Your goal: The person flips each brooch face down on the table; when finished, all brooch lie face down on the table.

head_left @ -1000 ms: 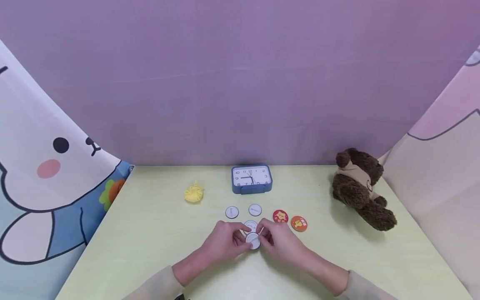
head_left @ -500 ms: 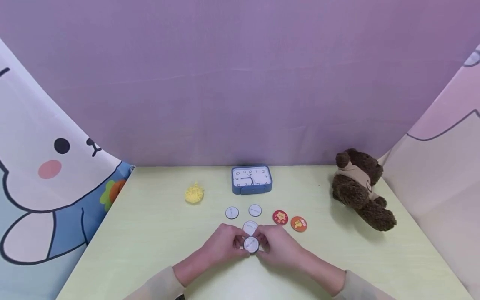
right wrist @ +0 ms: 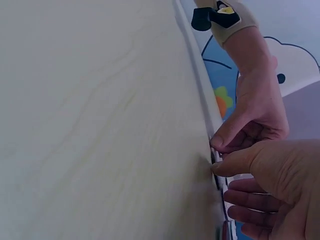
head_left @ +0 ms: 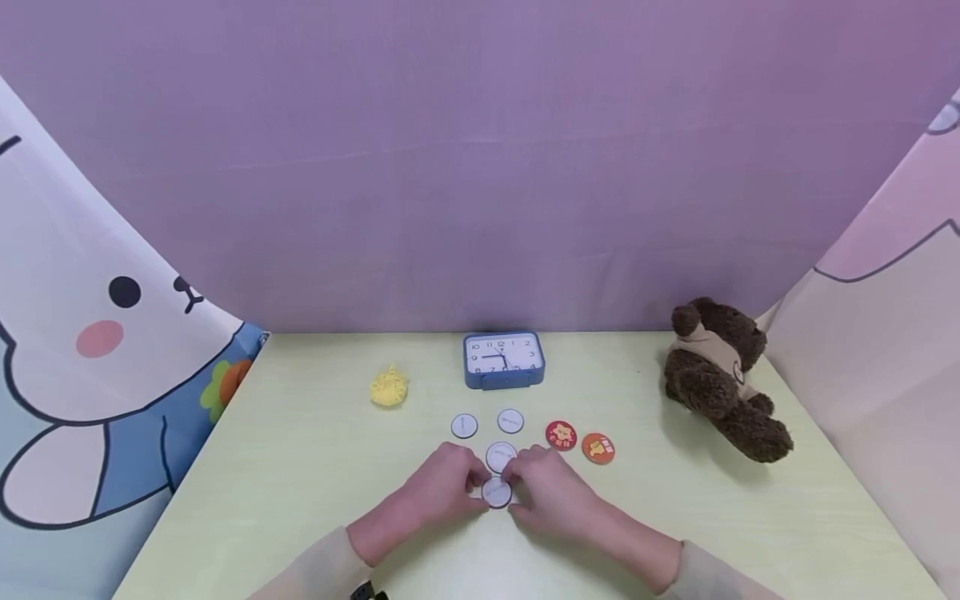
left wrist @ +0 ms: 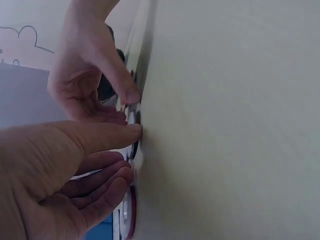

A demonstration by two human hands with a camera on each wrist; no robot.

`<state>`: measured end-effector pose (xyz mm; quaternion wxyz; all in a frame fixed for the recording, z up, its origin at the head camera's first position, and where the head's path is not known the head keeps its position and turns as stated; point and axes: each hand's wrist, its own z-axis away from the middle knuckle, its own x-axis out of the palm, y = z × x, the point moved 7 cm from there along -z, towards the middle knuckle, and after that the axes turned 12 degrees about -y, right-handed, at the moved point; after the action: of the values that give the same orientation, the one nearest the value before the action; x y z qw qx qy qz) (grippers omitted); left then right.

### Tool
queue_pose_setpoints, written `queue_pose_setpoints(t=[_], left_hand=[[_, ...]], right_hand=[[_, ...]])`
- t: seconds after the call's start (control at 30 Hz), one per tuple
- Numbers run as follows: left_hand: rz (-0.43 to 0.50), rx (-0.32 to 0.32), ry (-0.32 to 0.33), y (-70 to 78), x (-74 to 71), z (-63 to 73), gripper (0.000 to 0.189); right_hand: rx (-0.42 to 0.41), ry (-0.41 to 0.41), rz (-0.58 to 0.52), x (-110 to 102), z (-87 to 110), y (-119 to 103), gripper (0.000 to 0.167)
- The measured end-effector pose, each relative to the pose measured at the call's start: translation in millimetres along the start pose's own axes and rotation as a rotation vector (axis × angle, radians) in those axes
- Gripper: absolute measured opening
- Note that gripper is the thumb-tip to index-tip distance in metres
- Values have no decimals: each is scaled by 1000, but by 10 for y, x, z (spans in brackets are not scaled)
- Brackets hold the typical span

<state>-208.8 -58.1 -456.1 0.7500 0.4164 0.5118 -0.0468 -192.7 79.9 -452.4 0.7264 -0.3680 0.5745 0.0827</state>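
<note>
A round white-backed button badge [head_left: 497, 492], a pin line across it, lies low at the table between both hands. My left hand [head_left: 444, 483] pinches its left edge with thumb and fingers. Opposite, my right hand [head_left: 553, 490] holds the right edge the same way. In the left wrist view the left thumb [left wrist: 127, 134] is at the badge's dark rim, seen edge-on. Just beyond it, a second white-backed badge [head_left: 501, 456] lies flat, close to the fingertips. Two more, a left one [head_left: 464, 426] and a right one [head_left: 511, 421], lie farther back.
A red badge [head_left: 561, 435] and an orange badge [head_left: 598, 448] lie face up to the right. Behind stands a blue clock [head_left: 503, 360], with a yellow fuzzy ball [head_left: 388, 387] to its left. A brown plush bear [head_left: 720, 375] lies at the table's [head_left: 300, 467] right side.
Both hands have brought the held badge slightly left and toward the person, and down to the table, away from the white-backed badge behind it. The other things stay put.
</note>
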Motion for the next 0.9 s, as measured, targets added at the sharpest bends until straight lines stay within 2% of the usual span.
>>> queue_pose_setpoints(t=[0.13, 0.23, 0.4, 0.5, 0.73, 0.9], left_hand=[[-13, 2, 9, 11, -80, -34, 31], [-13, 19, 12, 89, -88, -108, 34], [-24, 18, 7, 255, 8, -248, 36], [-49, 6, 2, 334, 113, -335, 39], [-89, -43, -13, 426, 294, -475, 34], [-147, -17, 12, 483, 324, -526, 19]], right_hand=[[31, 23, -22, -116, 60, 67, 26], [58, 55, -43, -233, 148, 183, 21], [102, 68, -54, -323, 322, 412, 14], [115, 55, -55, -330, 421, 512, 16], [72, 7, -112, -275, 496, 547, 30], [22, 23, -117, -244, 479, 531, 29]])
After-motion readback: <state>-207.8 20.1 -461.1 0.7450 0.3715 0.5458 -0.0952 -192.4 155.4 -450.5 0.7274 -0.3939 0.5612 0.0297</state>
